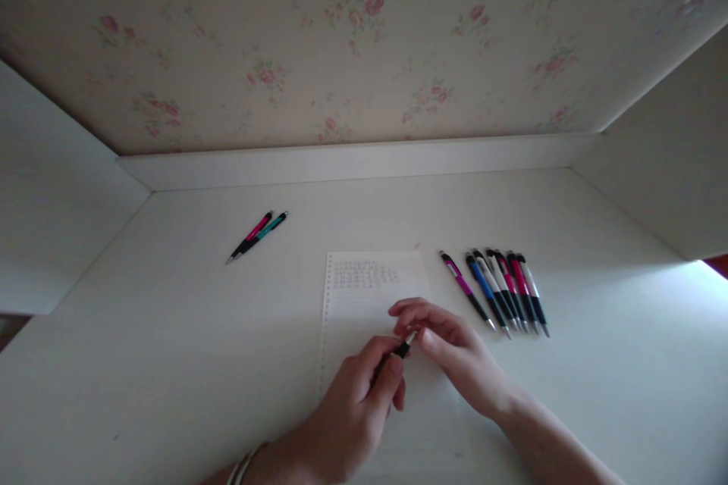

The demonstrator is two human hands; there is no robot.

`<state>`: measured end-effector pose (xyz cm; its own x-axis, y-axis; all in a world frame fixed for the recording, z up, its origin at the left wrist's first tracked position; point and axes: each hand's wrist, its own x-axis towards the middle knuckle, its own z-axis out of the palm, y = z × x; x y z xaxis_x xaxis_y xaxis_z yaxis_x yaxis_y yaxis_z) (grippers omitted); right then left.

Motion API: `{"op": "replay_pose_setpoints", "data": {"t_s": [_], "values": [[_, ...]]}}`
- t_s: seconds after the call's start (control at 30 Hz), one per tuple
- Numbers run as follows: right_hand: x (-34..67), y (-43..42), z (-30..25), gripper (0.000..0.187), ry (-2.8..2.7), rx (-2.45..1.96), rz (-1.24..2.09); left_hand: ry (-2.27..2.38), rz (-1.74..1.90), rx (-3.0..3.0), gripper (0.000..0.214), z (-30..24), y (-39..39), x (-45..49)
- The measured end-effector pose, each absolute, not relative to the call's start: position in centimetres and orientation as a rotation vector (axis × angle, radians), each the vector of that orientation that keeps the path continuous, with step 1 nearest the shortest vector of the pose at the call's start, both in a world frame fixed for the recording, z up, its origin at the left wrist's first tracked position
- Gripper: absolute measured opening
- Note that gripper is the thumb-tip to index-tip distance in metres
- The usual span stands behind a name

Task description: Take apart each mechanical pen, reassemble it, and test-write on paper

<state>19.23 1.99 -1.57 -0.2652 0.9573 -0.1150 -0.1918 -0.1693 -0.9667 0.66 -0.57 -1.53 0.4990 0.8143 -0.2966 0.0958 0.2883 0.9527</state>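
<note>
My left hand [364, 394] is closed around a pen with a black grip [403, 349], its silver tip pointing up and to the right. Most of the pen's barrel is hidden inside the fist. Close to that tip is my right hand [449, 348], its fingers curved and the thumb apart from them; whether it touches the tip I cannot make out. Both hands are over a sheet of lined paper [364, 318], which has holes down its left edge and several rows of handwriting near the top.
Right of the paper, several pens [512, 292] lie side by side, with a purple pen [466, 288] slightly apart. At the back left lie a pink pen [255, 229] and a teal pen [270, 227]. White panels and a flowered wall [353, 53] enclose the white desktop [171, 364].
</note>
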Motion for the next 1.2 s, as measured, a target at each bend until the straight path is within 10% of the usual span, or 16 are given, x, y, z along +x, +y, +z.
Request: {"op": "replay_pose_setpoints", "data": {"t_s": [1.2], "values": [[19.8, 2.6, -2.2, 0.015, -0.71, -1.056, 1.48, 0.915, 0.592, 1.098, 0.05, -1.6, -0.1, 0.8]]}}
